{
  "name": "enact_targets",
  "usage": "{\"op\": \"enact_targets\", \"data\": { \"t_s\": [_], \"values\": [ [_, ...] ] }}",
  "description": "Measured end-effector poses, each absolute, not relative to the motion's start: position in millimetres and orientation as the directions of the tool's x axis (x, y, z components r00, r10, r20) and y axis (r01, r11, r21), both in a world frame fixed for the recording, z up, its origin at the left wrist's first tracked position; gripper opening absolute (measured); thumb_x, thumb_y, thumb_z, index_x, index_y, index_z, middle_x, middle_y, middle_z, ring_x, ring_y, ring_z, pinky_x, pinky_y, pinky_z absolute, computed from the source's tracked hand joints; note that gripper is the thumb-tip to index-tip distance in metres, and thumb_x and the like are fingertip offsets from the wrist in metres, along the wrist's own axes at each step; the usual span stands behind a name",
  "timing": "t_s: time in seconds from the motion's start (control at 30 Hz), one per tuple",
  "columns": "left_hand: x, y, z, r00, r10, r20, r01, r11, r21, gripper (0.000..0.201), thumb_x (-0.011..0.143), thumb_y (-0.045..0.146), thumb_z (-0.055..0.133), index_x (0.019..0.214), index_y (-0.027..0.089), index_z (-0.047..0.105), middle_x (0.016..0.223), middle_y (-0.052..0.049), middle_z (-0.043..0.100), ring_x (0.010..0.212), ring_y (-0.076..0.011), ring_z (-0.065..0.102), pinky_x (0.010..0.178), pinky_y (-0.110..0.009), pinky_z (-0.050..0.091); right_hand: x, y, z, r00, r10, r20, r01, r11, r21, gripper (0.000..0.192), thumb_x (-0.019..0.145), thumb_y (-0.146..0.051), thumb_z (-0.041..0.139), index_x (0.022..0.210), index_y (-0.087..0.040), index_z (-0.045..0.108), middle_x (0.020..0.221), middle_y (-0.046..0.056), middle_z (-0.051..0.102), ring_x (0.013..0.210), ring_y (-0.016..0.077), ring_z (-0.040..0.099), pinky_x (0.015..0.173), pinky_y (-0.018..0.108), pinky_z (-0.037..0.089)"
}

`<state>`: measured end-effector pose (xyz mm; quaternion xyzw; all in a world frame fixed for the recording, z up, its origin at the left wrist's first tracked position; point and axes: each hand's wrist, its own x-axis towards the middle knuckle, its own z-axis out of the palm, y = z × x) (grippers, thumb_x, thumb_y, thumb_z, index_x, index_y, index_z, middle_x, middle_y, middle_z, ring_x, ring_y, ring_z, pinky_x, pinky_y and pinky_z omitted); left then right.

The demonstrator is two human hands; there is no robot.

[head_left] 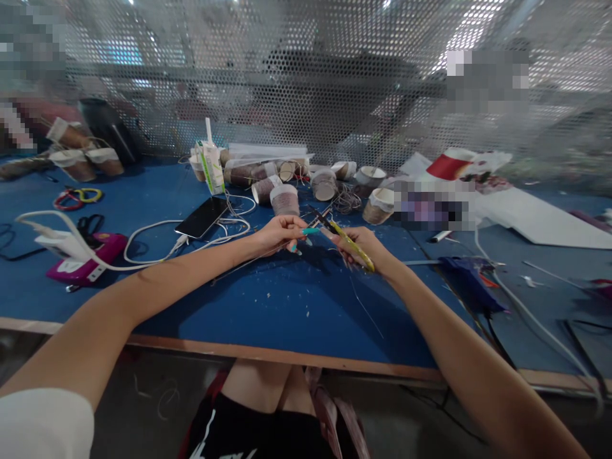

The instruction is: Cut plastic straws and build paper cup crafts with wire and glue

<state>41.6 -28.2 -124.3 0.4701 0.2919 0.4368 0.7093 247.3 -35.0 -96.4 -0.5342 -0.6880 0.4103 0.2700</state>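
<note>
Blue surface (287,306), spools (285,199) piled behind the hands. Right hand (363,248) grips yellow cutters (351,245); left hand (280,234) fingers pinch thin wire (366,309). Wire looks uncut yet.

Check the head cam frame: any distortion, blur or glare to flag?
Head view: strong wide-angle bowing, the table edge curves; the perforated screen behind is soft, with blown-out patches upper right; pixelated blocks top corners and mid-right; left hand and right hand reasonably sharp, casting soft shadows on the blue top.

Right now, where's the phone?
Head view: the phone lies flat on the blue table, left of centre, just beyond the left hand, beside the white cable and in front of the white bottle.
</note>
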Motion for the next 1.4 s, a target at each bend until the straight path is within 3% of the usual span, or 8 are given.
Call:
{"op": "enact_targets", "data": {
  "t_s": [0.43,0.73,0.93,1.1,1.27,1.4],
  "values": [
    [41,-26,-127,0.447,0.895,-0.017,-0.329,0.182,0.927,0.011,0.073,0.005,0.066,0.075,0.011,0.057,0.051,0.005,0.062,0.031,-0.0029,0.049,0.039,-0.015,0.044,242,-43,-89,-0.187,0.975,-0.117,0.61,0.022,-0.792,0.049,0.065,-0.055,0.07,0.042,-0.019,0.047,0.033,-0.002,0.048,0.026,0.0089,0.044,0.025,0.02,0.036],
    [41,-26,-129,0.45,0.893,-0.019,-0.314,0.178,0.933,0.01,0.074,0.002,0.06,0.074,0.011,0.056,0.051,0.004,0.063,0.031,-0.0043,0.051,0.038,-0.015,0.045,244,-43,-93,-0.243,0.97,-0.027,0.64,0.139,-0.756,0.047,0.068,-0.055,0.067,0.044,-0.02,0.046,0.034,-0.002,0.048,0.028,0.011,0.045,0.029,0.023,0.037],
    [42,-26,-131,0.475,0.88,0.001,-0.301,0.161,0.94,0.011,0.072,0.005,0.065,0.071,0.01,0.055,0.053,0.004,0.064,0.031,-0.0038,0.049,0.038,-0.016,0.045,247,-48,-87,-0.38,0.916,0.129,0.736,0.383,-0.558,0.054,0.053,-0.063,0.07,0.044,-0.021,0.036,0.036,-0.005,0.04,0.036,0.0074,0.039,0.038,0.022,0.028],
    [42,-25,-131,0.483,0.875,-0.009,-0.288,0.169,0.943,0.014,0.071,0.004,0.068,0.069,0.009,0.055,0.051,0.004,0.063,0.03,-0.0031,0.049,0.036,-0.015,0.044,246,-45,-89,-0.39,0.894,0.22,0.813,0.447,-0.373,0.054,0.068,-0.062,0.058,0.041,-0.023,0.031,0.036,-0.002,0.034,0.041,0.0107,0.038,0.047,0.027,0.026],
    [41,-25,-132,0.492,0.87,-0.018,-0.292,0.185,0.938,0.014,0.069,0.003,0.069,0.071,0.009,0.056,0.05,0.003,0.064,0.031,-0.0047,0.051,0.035,-0.014,0.043,245,-40,-93,-0.413,0.871,0.267,0.824,0.482,-0.298,0.06,0.071,-0.068,0.049,0.038,-0.024,0.027,0.036,0.002,0.032,0.042,0.0139,0.037,0.051,0.029,0.024],
    [41,-25,-132,0.513,0.858,-0.012,-0.308,0.197,0.931,0.015,0.068,0.0,0.068,0.07,0.009,0.056,0.05,0.002,0.065,0.032,-0.0063,0.053,0.034,-0.014,0.042,246,-40,-94,-0.41,0.868,0.28,0.816,0.486,-0.311,0.065,0.068,-0.074,0.05,0.037,-0.023,0.025,0.036,0.0,0.029,0.041,0.0119,0.035,0.05,0.029,0.023]
  ]
}}
